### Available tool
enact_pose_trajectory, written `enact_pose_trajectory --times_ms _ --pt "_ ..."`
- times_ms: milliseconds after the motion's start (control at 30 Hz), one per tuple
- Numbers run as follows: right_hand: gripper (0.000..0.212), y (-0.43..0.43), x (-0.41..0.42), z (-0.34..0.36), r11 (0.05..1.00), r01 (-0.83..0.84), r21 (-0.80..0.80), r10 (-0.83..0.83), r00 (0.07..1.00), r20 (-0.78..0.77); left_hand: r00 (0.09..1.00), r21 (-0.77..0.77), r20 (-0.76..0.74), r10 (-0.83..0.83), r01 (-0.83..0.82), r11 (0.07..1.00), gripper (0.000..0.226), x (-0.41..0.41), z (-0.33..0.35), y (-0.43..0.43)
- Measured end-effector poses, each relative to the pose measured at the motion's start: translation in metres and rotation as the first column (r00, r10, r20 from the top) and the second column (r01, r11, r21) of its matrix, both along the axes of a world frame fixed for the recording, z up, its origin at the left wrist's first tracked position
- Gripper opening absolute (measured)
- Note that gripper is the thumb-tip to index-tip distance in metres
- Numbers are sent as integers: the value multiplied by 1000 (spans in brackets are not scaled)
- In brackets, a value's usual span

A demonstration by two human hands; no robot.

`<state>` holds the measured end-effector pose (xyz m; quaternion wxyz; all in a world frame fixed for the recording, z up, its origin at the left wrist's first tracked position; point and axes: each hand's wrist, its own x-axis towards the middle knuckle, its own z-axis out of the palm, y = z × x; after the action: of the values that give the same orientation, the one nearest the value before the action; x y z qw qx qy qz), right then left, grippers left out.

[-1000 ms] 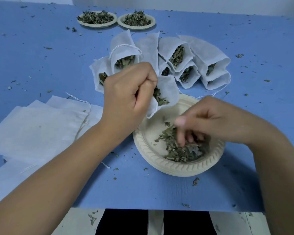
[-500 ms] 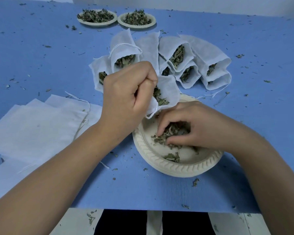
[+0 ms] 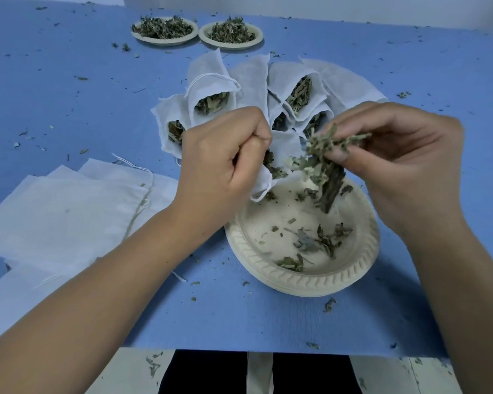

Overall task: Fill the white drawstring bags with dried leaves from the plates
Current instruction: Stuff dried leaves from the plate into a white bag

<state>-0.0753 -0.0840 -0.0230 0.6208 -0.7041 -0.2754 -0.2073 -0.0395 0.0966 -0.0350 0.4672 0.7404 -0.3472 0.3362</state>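
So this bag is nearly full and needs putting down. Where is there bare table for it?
Bare table, crumbs only, lies right of the filled bags, beyond the right hand, and left of them, between the far plates and the flat empty bags. The middle, around the near plate, is crowded.

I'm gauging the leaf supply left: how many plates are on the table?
3. One nearly emptied plate lies nearest the person; two heaped plates sit side by side at the far edge, one left, one right. The bag pile could hide another.
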Motion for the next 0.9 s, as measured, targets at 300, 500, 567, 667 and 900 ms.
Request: enact_pose_trajectory --times_ms 300,500,567,667,900 --pt "8 21 2 -16 821 363 -442 -170 893 418 997 32 54 -57 55 998 28 -1 -2 -1" --pt "33 11 1 -8 797 89 -597 35 981 193 1000 9 26 0 -1 1000 27 0 0 0" --pt "43 7 2 -7 790 62 -610 52 985 166 1000 -9 10 25 -25 1000 28 0 0 0" --pt "33 6 3 -6 870 81 -487 12 983 184 1000 -2 4 21 -21 1000 27 0 -1 0" --pt "12 12 -1 -8 934 216 -284 -125 943 308 999 20 19 -33 32 999 28 -1 -2 -2"
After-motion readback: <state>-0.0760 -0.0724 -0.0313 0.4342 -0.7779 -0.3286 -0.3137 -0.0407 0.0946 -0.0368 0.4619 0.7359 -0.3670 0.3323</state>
